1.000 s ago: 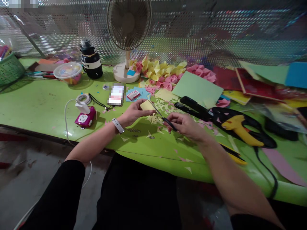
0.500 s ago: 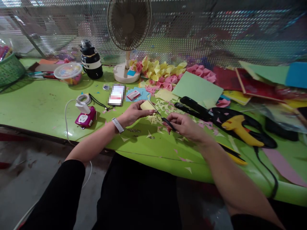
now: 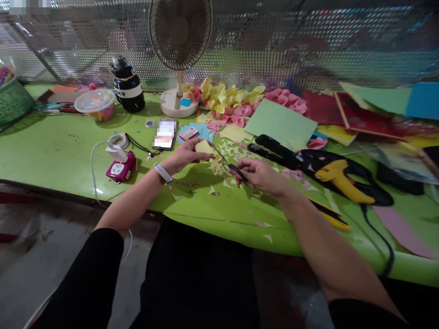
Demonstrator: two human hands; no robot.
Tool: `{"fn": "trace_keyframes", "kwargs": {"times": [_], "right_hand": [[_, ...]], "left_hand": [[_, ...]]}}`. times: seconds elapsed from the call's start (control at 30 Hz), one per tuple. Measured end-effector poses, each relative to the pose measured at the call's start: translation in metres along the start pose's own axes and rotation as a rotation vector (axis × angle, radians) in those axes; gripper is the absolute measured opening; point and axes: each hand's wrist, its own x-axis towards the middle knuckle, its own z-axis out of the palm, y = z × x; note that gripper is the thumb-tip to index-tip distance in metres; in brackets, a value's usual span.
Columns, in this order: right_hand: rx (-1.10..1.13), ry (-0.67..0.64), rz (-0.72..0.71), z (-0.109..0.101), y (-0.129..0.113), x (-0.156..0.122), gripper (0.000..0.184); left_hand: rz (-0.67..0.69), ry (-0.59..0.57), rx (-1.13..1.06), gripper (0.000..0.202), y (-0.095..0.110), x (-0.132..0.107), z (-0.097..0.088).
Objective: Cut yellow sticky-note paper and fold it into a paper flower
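My left hand (image 3: 187, 155) pinches a small folded piece of yellow paper (image 3: 203, 147) just above the green table (image 3: 51, 151). My right hand (image 3: 262, 175) is closed on the black handles of small scissors (image 3: 227, 163), whose blades point up-left at the paper's edge. Small yellow and pink paper offcuts (image 3: 219, 169) lie scattered under and around both hands. A white band sits on my left wrist.
A fan (image 3: 178, 50) stands at the back with a black bottle (image 3: 127, 84), a plastic tub (image 3: 96, 103) and a green basket (image 3: 12, 98) to its left. Folded yellow and pink shapes (image 3: 233, 103), a green sheet (image 3: 279, 123), a phone (image 3: 164, 133), a pink socket (image 3: 120, 168) and a yellow glue gun (image 3: 339, 178) surround me.
Both hands and the whole scene sit slightly further left and up in view as my head shifted. The scissors stay at the paper's edge.
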Motion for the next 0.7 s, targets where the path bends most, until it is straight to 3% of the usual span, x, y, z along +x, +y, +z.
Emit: {"fn": "trace_keyframes", "kwargs": {"times": [0.17, 0.23, 0.3, 0.43, 0.5, 0.6, 0.7], "right_hand": [[0.04, 0.156, -0.048, -0.012, 0.007, 0.008, 0.049], [-0.052, 0.271, -0.061, -0.019, 0.008, 0.011, 0.047], [-0.236, 0.409, -0.061, -0.025, 0.01, 0.013, 0.039], [-0.588, 0.584, -0.028, -0.034, 0.017, 0.018, 0.023], [-0.7, 0.596, -0.017, -0.035, 0.02, 0.021, 0.024], [-0.834, 0.604, -0.004, -0.035, 0.023, 0.024, 0.028], [-0.888, 0.579, 0.096, -0.034, 0.024, 0.028, 0.031]], "left_hand": [[0.018, 0.167, 0.704, 0.023, 0.015, 0.004, -0.033], [0.005, 0.154, 0.94, 0.017, 0.016, 0.004, -0.04], [0.016, 0.143, 1.065, 0.024, 0.015, 0.004, -0.043], [0.265, 0.265, 1.237, 0.026, 0.009, 0.005, -0.037], [0.385, 0.221, 1.263, 0.029, 0.004, 0.007, -0.031], [0.365, 0.057, 1.232, 0.028, -0.006, 0.013, -0.024], [0.298, 0.018, 1.135, 0.02, -0.014, 0.018, -0.022]]}}
